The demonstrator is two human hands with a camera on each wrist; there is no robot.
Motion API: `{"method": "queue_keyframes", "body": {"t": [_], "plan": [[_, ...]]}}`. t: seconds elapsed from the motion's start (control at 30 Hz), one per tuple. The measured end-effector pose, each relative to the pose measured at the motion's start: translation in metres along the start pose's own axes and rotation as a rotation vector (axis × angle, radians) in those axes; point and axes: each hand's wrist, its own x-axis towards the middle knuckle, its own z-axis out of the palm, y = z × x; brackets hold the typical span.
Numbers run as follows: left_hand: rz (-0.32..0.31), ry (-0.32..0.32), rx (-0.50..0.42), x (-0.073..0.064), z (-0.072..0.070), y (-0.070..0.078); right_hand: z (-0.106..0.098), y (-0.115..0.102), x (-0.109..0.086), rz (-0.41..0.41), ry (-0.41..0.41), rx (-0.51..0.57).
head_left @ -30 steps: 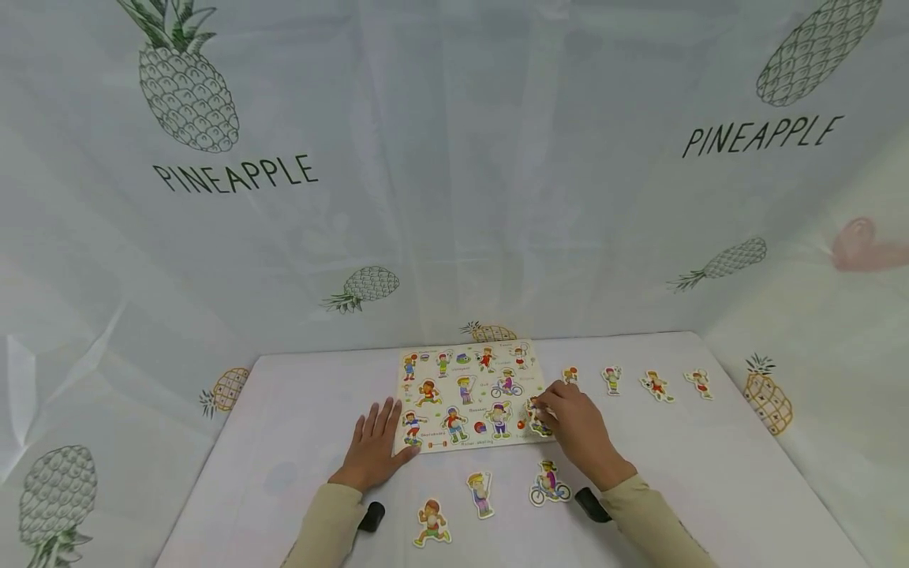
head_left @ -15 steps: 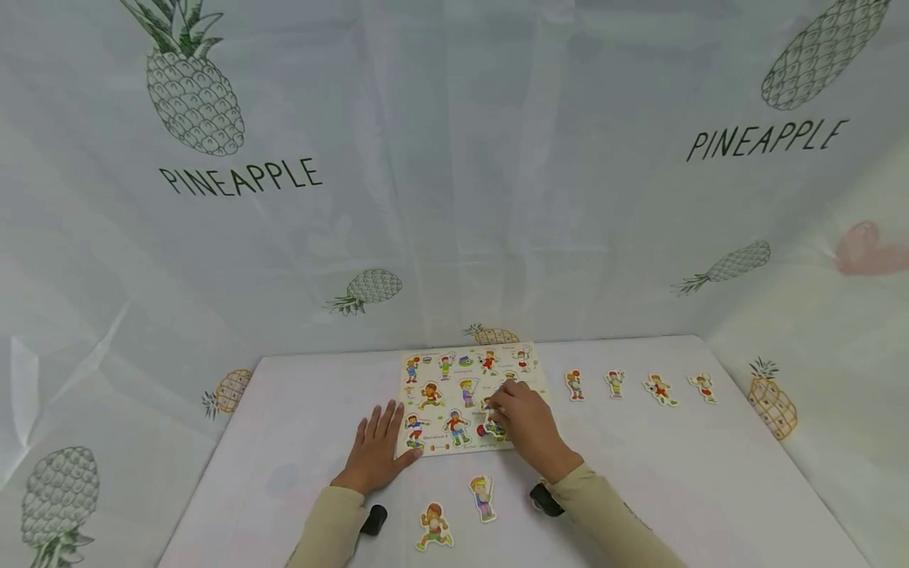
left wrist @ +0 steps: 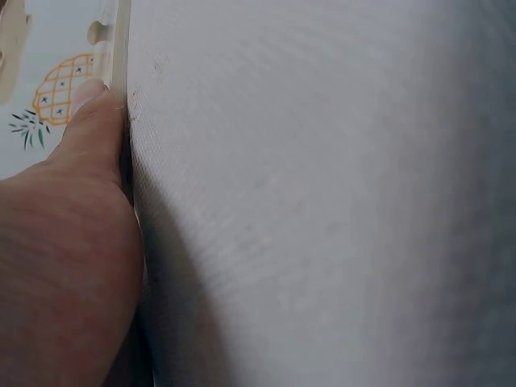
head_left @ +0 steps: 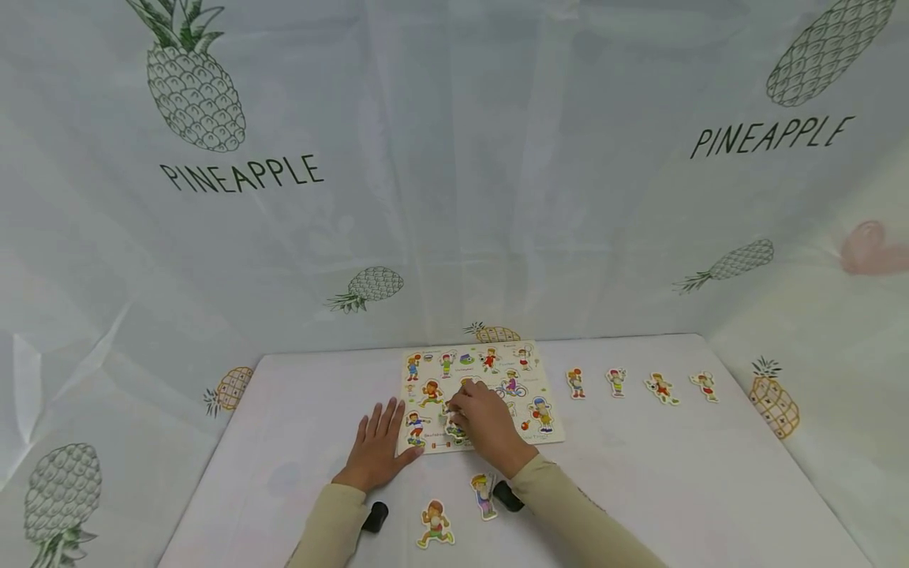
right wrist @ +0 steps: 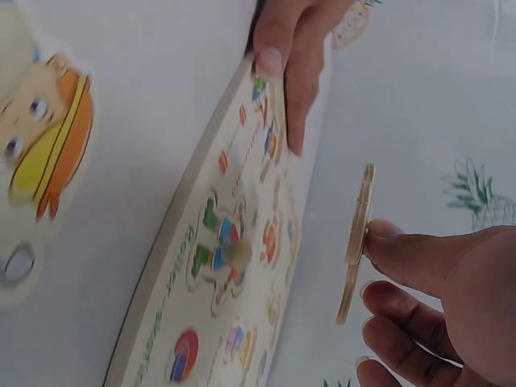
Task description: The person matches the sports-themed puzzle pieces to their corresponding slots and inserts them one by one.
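My right hand [head_left: 490,426] is over the lower middle of the puzzle board [head_left: 554,435]. In the right wrist view its thumb and fingers pinch a thin wooden puzzle piece [right wrist: 358,238], seen edge-on above the board, its picture turned away. Below it, the roller-skater figure [right wrist: 211,256] with a round knob lies in the board. My left hand [head_left: 376,450] rests flat with fingers spread, its thumb [left wrist: 93,121] at the board's lower left corner. On the table in front lie a runner piece [head_left: 435,525] and a golfer piece [head_left: 483,497], close to the right sleeve.
To the board's right, a row of loose pieces holds a basketball player [head_left: 576,384], a child in green and white [head_left: 616,383], a footballer [head_left: 661,389] and a tennis player [head_left: 705,386]. Black wrist cameras [head_left: 509,495] sit under both wrists. A pineapple-print cloth [head_left: 454,197] hangs behind.
My right hand has moved left across the board, from its lower right corner to its lower middle. The sleeve now covers where the cyclist piece lay. The left hand stays put.
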Motion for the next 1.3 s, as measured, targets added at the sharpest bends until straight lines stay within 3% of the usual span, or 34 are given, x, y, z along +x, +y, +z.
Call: {"method": "queue_keyframes", "body": {"t": [0.5,0.7,0.93,1.3], "plan": [[0.014,0.008,0.048,0.005,0.009,-0.011,0.024,-0.023,0.023,-0.031,-0.091,-0.041],[0.002,-0.008,0.066,0.006,0.008,-0.009,0.030,-0.031,0.031,-0.043,-0.139,-0.076],[-0.001,-0.004,0.026,0.003,0.002,-0.002,0.039,-0.034,0.040,-0.024,-0.231,-0.143],[0.009,0.011,0.049,0.001,0.001,-0.001,0.053,-0.038,0.044,-0.003,-0.288,-0.183]]}}
